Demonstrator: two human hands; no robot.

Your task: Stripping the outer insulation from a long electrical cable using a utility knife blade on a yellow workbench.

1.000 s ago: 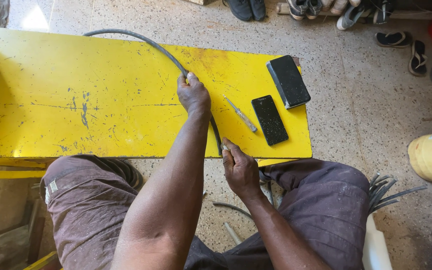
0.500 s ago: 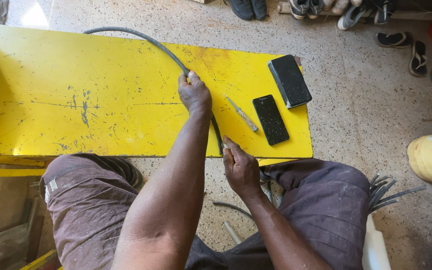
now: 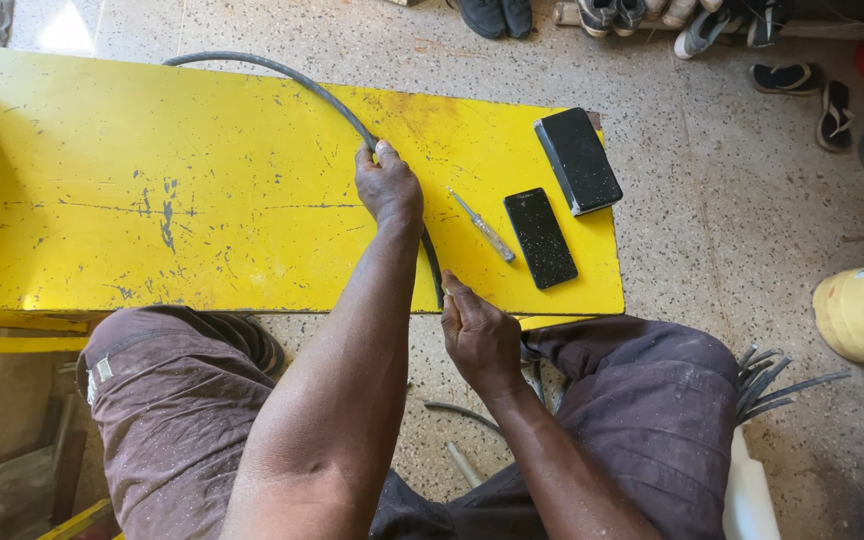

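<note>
Cable (image 3: 292,80), grey and curved, lies gripped by left hand (image 3: 389,187) and right hand (image 3: 479,335).

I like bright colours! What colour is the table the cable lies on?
Bright yellow, with dark scratches and specks, seen in the head view: the table under the dark grey cable.

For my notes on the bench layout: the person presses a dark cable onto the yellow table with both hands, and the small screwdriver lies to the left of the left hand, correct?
Not quite. In the head view the small screwdriver lies to the right of the left hand, between it and the two black phones. The rest holds: both hands, the right hand at the near edge, press the dark cable onto the yellow table.
</note>
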